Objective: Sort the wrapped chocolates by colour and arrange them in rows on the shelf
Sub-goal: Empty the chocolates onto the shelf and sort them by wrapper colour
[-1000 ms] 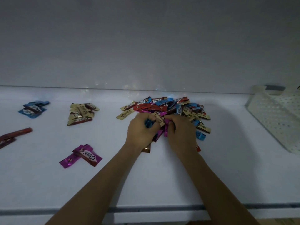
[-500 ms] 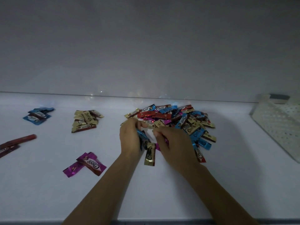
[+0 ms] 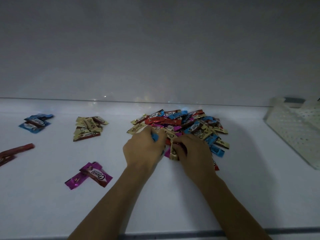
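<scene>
Left hand (image 3: 143,150) pinched a blue chocolate (image 3: 154,137), right hand (image 3: 192,154) gripped a gold chocolate (image 3: 173,151) over the pile (image 3: 192,124); light, slippery wrappers likely handled best by crimped ends.

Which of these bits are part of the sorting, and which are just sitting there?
Part of the job: mixed pile, blue group, gold group, red group, purple group, shelf, left hand gripping a blue chocolate, right hand pinching a gold chocolate.
Just lying about: white basket.
</scene>
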Demonstrator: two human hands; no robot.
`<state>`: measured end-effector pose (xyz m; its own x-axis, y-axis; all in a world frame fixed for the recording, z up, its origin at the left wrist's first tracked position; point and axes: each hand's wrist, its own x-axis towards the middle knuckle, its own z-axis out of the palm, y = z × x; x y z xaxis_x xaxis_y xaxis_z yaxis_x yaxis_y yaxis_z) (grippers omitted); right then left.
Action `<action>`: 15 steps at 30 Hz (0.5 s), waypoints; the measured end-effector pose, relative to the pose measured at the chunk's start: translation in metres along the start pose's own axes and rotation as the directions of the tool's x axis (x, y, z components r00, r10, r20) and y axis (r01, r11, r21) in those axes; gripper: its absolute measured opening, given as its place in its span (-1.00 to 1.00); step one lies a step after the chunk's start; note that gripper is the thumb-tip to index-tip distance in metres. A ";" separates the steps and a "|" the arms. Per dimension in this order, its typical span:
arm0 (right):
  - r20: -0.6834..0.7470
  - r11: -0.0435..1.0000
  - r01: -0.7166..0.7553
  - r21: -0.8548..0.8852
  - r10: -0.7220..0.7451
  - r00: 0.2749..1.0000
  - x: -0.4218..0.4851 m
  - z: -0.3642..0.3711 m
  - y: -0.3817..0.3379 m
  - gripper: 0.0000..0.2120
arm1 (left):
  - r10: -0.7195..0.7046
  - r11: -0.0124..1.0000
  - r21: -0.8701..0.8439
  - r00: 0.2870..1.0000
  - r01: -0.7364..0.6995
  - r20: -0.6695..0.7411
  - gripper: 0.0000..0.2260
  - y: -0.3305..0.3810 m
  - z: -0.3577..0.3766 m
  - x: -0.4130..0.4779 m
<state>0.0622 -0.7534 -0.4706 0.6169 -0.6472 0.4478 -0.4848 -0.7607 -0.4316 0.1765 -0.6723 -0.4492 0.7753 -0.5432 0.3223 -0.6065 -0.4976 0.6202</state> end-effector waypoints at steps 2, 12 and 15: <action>-0.043 1.000 -0.028 -0.003 0.028 0.999 0.000 -0.001 0.001 -0.85 | 0.084 0.947 0.307 0.995 -0.097 0.056 -0.66 -0.004 -0.006 0.004; 0.040 0.990 -0.099 -0.105 0.103 0.994 -0.002 -0.009 -0.004 -0.86 | 0.106 0.959 0.249 0.985 -0.138 0.139 -0.65 0.005 0.009 -0.003; 0.074 0.992 -0.080 -0.099 0.088 0.993 -0.002 -0.006 -0.004 -0.83 | 0.085 0.975 0.192 0.984 -0.115 0.157 -0.56 0.008 0.012 -0.004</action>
<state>0.0592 -0.7494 -0.4646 0.6158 -0.7062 0.3494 -0.5917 -0.7073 -0.3867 0.1666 -0.6821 -0.4544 0.6837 -0.6830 0.2571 -0.7138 -0.5524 0.4306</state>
